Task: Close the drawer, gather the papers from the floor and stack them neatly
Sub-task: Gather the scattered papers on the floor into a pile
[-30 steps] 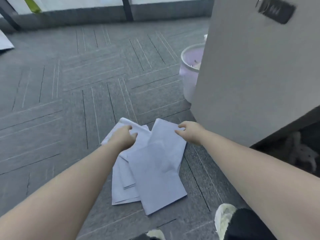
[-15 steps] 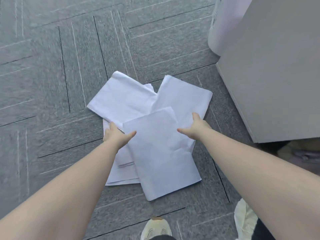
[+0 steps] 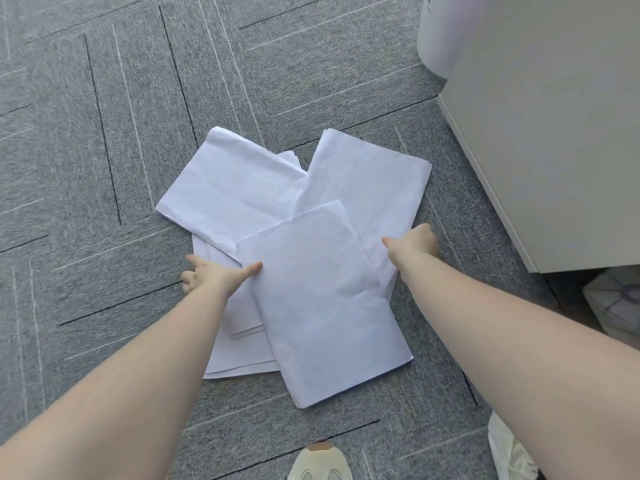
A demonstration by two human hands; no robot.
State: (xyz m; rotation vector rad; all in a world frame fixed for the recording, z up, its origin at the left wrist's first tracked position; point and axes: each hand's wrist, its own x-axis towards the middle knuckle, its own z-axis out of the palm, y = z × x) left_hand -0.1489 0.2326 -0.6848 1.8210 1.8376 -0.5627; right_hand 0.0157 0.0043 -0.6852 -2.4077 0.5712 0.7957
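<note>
Your left hand (image 3: pixel 216 277) spread open on the left edge of the papers (image 3: pixel 311 271), your right hand (image 3: pixel 414 242) at their right edge, its grip hidden from you, four overlapping bundles fanned on the grey carpet floor (image 3: pixel 104 133), grey cabinet (image 3: pixel 554 133) close on your right, pale bin (image 3: pixel 440 32) behind it, one shoe (image 3: pixel 320 462) below.

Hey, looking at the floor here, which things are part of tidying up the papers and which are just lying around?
Part of the job:
- papers, loosely overlapped on the carpet
- left hand at their left edge
- right hand at their right edge

Just lying about:
- pale bin
- grey cabinet
- shoe
</note>
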